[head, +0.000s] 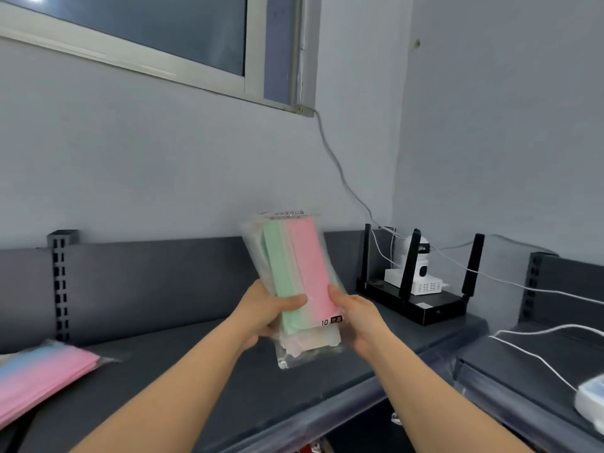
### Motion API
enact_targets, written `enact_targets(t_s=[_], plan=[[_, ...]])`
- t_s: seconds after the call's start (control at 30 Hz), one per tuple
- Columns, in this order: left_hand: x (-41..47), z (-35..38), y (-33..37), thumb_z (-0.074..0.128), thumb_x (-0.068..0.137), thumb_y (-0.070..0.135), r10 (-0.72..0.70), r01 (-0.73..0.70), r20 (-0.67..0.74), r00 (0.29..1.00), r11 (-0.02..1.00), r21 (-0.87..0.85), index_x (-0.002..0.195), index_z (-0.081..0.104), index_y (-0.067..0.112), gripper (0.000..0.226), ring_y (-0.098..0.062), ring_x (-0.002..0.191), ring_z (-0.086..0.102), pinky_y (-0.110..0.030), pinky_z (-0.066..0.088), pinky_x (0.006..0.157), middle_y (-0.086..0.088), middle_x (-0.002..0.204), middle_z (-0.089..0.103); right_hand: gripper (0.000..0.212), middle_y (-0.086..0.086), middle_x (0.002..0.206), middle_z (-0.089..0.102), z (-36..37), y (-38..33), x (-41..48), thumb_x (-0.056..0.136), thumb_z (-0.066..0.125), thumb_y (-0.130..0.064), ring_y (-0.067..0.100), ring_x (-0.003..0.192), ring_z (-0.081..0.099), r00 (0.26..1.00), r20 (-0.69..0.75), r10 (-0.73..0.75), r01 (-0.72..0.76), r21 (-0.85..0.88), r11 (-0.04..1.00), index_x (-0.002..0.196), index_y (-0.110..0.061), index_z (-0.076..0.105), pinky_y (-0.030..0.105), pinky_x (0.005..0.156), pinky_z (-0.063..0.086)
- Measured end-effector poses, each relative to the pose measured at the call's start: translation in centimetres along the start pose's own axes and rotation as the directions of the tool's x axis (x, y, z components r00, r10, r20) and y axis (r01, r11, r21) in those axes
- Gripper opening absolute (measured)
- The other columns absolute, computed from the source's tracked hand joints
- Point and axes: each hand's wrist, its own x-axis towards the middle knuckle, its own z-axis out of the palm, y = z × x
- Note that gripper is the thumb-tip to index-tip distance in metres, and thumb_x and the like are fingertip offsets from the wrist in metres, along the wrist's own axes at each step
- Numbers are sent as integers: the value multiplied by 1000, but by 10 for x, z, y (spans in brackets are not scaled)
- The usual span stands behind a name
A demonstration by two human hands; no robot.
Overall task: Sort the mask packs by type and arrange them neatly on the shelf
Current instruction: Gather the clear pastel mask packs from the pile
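Mask pack [295, 282], printed "10", gripped by left hand [264, 317] and right hand [354, 317].

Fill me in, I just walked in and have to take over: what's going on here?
A person holds a bundle of clear mask packs above the grey shelf, the left-hand grip on its left edge, thumb across the green masks, the right-hand grip on its right edge. The front pack shows green and pink masks. A blue and pink pack lies on the shelf at far left. A router with a white camera on it stands at the right end.
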Motion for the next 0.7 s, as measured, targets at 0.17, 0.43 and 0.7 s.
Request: enact_targets(t_s=[0.17, 0.43, 0.7], plan=[[48, 43, -13, 77, 81, 30, -204, 205, 37, 978, 978, -46, 105, 65, 14, 32, -20, 75, 69, -29, 56, 52, -4, 87, 74, 46, 22, 105, 71, -39, -8, 42, 82, 76, -33, 31, 84, 67, 983, -173, -59, 26, -188, 982, 104, 6, 64, 48, 75, 57], [116, 99, -47, 72, 81, 46, -464, 487, 151, 873, 849, -206, 106, 62, 11, 43, -21, 79, 59, -27, 48, 58, -7, 89, 67, 39, 9, 72, 57, -97, 2, 115, 83, 74, -34, 25, 72, 53, 907, -419, -51, -100, -330, 939, 63, -8, 53, 37, 71, 44], [150, 125, -64, 48, 100, 35, -448, 445, 112, 887, 894, 48, 132, 46, 10, 41, -32, 115, 57, -41, 54, 88, -9, 117, 54, 53, 14, 113, 64, -124, 12, 146, 91, 56, -49, 31, 101, 60, 865, -496, -73, -258, -564, 785, 116, -3, 59, 35, 78, 44]])
